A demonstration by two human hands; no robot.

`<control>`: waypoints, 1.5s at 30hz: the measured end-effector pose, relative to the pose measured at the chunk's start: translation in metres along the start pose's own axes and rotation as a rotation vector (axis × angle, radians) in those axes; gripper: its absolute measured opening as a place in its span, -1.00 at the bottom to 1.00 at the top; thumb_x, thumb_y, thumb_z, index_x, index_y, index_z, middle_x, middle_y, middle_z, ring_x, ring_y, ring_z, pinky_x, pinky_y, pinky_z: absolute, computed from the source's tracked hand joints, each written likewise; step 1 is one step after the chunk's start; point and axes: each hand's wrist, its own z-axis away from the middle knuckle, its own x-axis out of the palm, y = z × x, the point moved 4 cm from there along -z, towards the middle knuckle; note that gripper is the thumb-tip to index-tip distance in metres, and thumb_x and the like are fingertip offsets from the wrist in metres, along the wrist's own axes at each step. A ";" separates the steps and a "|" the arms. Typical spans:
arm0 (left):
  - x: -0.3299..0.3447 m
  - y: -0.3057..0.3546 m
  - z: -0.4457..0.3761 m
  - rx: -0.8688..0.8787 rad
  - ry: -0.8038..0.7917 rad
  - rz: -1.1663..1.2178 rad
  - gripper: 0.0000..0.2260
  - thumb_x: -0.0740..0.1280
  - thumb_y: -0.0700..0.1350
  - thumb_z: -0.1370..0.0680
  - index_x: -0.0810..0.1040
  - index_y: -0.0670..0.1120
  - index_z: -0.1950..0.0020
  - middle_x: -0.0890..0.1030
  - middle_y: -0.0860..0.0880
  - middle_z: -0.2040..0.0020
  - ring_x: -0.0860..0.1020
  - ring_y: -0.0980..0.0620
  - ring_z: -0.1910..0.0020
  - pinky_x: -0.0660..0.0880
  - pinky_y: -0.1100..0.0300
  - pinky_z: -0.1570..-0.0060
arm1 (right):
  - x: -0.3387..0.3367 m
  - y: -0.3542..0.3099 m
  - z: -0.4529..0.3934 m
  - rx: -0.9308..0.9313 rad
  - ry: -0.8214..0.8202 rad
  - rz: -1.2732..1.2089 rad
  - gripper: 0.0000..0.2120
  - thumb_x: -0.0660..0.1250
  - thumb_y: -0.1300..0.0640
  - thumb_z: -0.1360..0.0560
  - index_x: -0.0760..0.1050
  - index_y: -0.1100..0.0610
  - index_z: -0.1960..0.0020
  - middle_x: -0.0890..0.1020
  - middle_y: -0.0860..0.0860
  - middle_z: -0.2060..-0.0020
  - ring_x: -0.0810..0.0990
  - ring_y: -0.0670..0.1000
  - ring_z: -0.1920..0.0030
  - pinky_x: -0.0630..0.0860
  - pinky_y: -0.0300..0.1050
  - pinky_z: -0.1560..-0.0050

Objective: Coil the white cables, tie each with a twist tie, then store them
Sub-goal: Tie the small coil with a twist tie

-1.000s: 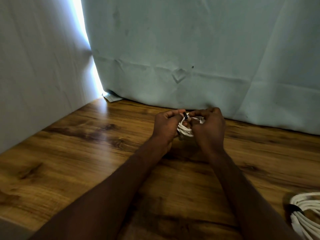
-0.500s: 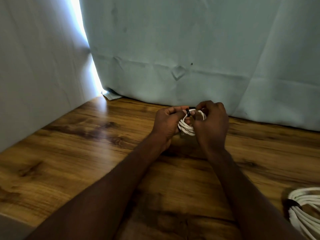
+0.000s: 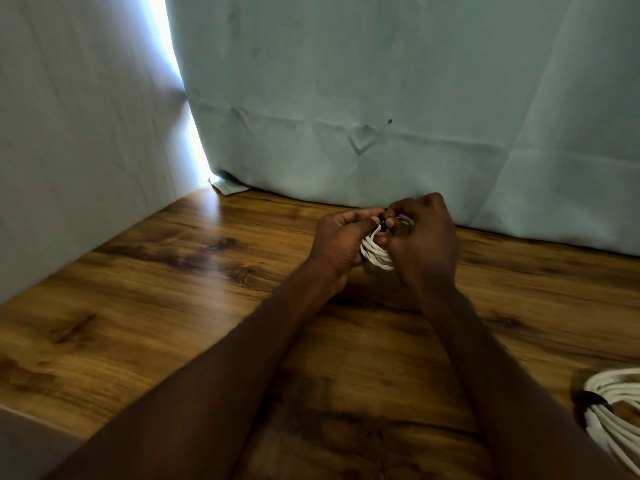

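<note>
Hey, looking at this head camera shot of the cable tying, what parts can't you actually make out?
- Coiled white cable, head view: mostly covered by the left hand and right hand; its full loop count is hidden.
- Black twist tie: tiny, pinched between fingertips; whether it is fully twisted cannot be told.
- Second tied coil: cut off by the right and bottom edges.
- Where the cables get stored: not in view.
- Dark speck on the curtain: too small to identify.
</note>
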 end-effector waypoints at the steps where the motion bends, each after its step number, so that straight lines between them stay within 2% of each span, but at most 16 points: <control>1: 0.000 0.002 0.000 0.007 -0.019 0.012 -0.79 0.31 -0.35 -0.61 0.63 -0.34 -0.22 0.70 -0.27 -0.01 0.66 -0.12 0.14 0.65 0.04 0.07 | -0.001 -0.002 0.001 0.006 0.021 -0.033 -0.74 0.53 0.17 -0.34 0.65 0.01 -0.01 0.53 -0.03 0.00 0.58 0.01 0.05 0.37 -0.16 0.16; 3: 0.001 0.003 -0.001 0.007 -0.042 0.020 -0.79 0.32 -0.34 -0.62 0.64 -0.32 -0.23 0.70 -0.26 -0.01 0.64 -0.07 0.20 0.62 0.01 0.00 | -0.005 -0.004 0.003 0.041 0.084 -0.143 -0.71 0.51 0.17 -0.32 0.59 0.01 -0.02 0.57 -0.03 0.02 0.58 -0.03 0.07 0.42 -0.13 0.15; 6: 0.002 0.004 -0.001 0.004 -0.047 0.003 -0.78 0.33 -0.32 -0.62 0.64 -0.30 -0.24 0.68 -0.35 -0.11 0.65 -0.10 0.18 0.62 -0.08 -0.08 | -0.008 -0.001 0.002 0.119 0.128 -0.255 -0.80 0.46 0.13 -0.32 0.63 0.01 0.05 0.61 -0.04 0.06 0.61 -0.05 0.09 0.57 -0.04 0.05; 9: 0.003 0.005 -0.001 0.004 -0.063 -0.004 -0.78 0.33 -0.32 -0.61 0.63 -0.31 -0.24 0.66 -0.37 -0.15 0.65 -0.23 0.01 0.59 -0.22 -0.17 | -0.006 0.002 -0.001 0.217 0.101 -0.289 -0.72 0.39 0.03 -0.23 0.66 0.05 0.08 0.65 -0.06 0.09 0.59 -0.11 0.14 0.48 -0.27 0.13; 11: 0.003 0.007 0.001 0.007 -0.069 -0.015 -0.78 0.34 -0.32 -0.61 0.64 -0.30 -0.23 0.67 -0.36 -0.13 0.66 -0.19 0.05 0.62 -0.17 -0.11 | -0.003 0.005 -0.004 0.281 0.075 -0.324 -0.78 0.42 0.11 -0.29 0.64 0.08 0.07 0.68 -0.02 0.13 0.60 -0.13 0.19 0.47 -0.36 0.20; 13: 0.002 0.005 0.001 0.013 -0.079 -0.032 -0.79 0.35 -0.31 -0.61 0.65 -0.27 -0.22 0.70 -0.32 -0.06 0.69 -0.13 0.13 0.65 -0.08 -0.03 | -0.002 0.009 -0.006 0.413 0.053 -0.477 -0.82 0.44 0.31 -0.39 0.62 0.14 0.02 0.68 0.06 0.18 0.65 -0.03 0.24 0.63 -0.17 0.15; 14: 0.002 0.005 0.003 0.019 -0.085 -0.047 -0.80 0.35 -0.31 -0.61 0.66 -0.26 -0.21 0.71 -0.30 -0.03 0.70 -0.11 0.14 0.66 -0.06 -0.02 | -0.002 0.010 -0.006 0.486 0.027 -0.575 -0.81 0.41 0.37 -0.43 0.62 0.17 0.00 0.67 0.10 0.20 0.66 0.02 0.28 0.66 -0.10 0.19; 16: 0.002 0.006 0.004 0.032 -0.091 -0.062 -0.80 0.35 -0.30 -0.61 0.66 -0.27 -0.21 0.70 -0.31 -0.02 0.69 -0.11 0.15 0.66 -0.03 0.01 | -0.002 0.008 -0.005 0.589 -0.086 -0.737 -0.83 0.39 0.40 -0.49 0.63 0.25 -0.05 0.69 0.17 0.19 0.66 0.05 0.34 0.66 -0.11 0.28; 20: 0.001 0.012 0.005 0.036 -0.120 0.002 -0.82 0.31 -0.34 -0.62 0.66 -0.29 -0.17 0.72 -0.21 0.08 0.67 -0.04 0.25 0.66 0.10 0.17 | 0.000 0.010 -0.005 0.690 -0.309 -0.952 -0.92 0.42 0.34 -0.54 0.64 0.22 -0.01 0.73 0.14 0.18 0.70 0.05 0.33 0.69 -0.08 0.22; 25: 0.001 0.014 0.008 0.059 -0.134 -0.033 -0.83 0.33 -0.33 -0.61 0.67 -0.29 -0.14 0.70 -0.29 0.02 0.66 -0.15 0.16 0.65 0.08 0.14 | -0.005 0.012 -0.007 0.707 -0.398 -1.033 -0.90 0.36 0.42 -0.54 0.60 0.27 0.07 0.72 0.16 0.23 0.70 0.10 0.34 0.70 -0.05 0.22; 29: 0.000 0.013 0.006 0.065 -0.164 -0.029 -0.76 0.33 -0.34 -0.61 0.60 -0.39 -0.24 0.65 -0.39 -0.17 0.60 -0.34 -0.08 0.66 0.01 -0.01 | -0.007 0.007 -0.006 0.691 -0.367 -1.028 -0.86 0.34 0.50 -0.48 0.61 0.32 0.10 0.71 0.17 0.32 0.70 0.10 0.38 0.71 -0.07 0.25; 33: 0.000 0.013 0.005 0.045 -0.126 -0.016 -0.79 0.33 -0.35 -0.60 0.62 -0.38 -0.21 0.67 -0.37 -0.06 0.69 -0.18 0.15 0.69 0.09 0.17 | -0.004 0.010 -0.006 0.696 -0.303 -0.983 -0.91 0.41 0.44 -0.48 0.64 0.31 0.09 0.73 0.13 0.31 0.71 0.06 0.36 0.70 -0.13 0.27; 37: 0.002 0.014 0.006 0.013 -0.116 -0.039 -0.82 0.30 -0.35 -0.62 0.64 -0.36 -0.15 0.71 -0.21 0.16 0.67 0.01 0.40 0.53 0.26 0.50 | -0.004 0.008 -0.004 0.679 -0.340 -1.010 -0.85 0.31 0.42 -0.54 0.61 0.31 0.16 0.70 0.07 0.40 0.70 -0.03 0.41 0.61 -0.23 0.39; 40: 0.001 0.013 0.004 0.008 -0.085 -0.064 -0.77 0.32 -0.32 -0.61 0.62 -0.38 -0.23 0.67 -0.29 0.09 0.64 0.03 0.45 0.48 0.29 0.54 | -0.003 0.005 -0.004 0.642 -0.443 -0.997 -0.81 0.27 0.41 -0.56 0.62 0.25 0.10 0.72 0.03 0.35 0.71 -0.03 0.35 0.66 -0.19 0.32; 43: -0.002 0.009 -0.001 0.009 -0.057 -0.081 -0.78 0.35 -0.29 -0.60 0.63 -0.37 -0.21 0.65 -0.34 0.04 0.64 0.01 0.42 0.50 0.26 0.51 | -0.001 0.009 -0.005 0.653 -0.379 -0.984 -0.84 0.28 0.43 -0.57 0.60 0.29 0.09 0.71 0.03 0.38 0.69 -0.03 0.37 0.62 -0.24 0.36; 45: -0.002 0.009 -0.001 0.013 -0.058 -0.068 -0.76 0.35 -0.30 -0.60 0.62 -0.38 -0.22 0.64 -0.41 -0.01 0.65 -0.02 0.39 0.51 0.25 0.49 | 0.000 0.009 -0.005 0.637 -0.388 -0.963 -0.86 0.29 0.41 -0.57 0.62 0.31 -0.02 0.72 0.08 0.27 0.71 -0.02 0.33 0.65 -0.19 0.30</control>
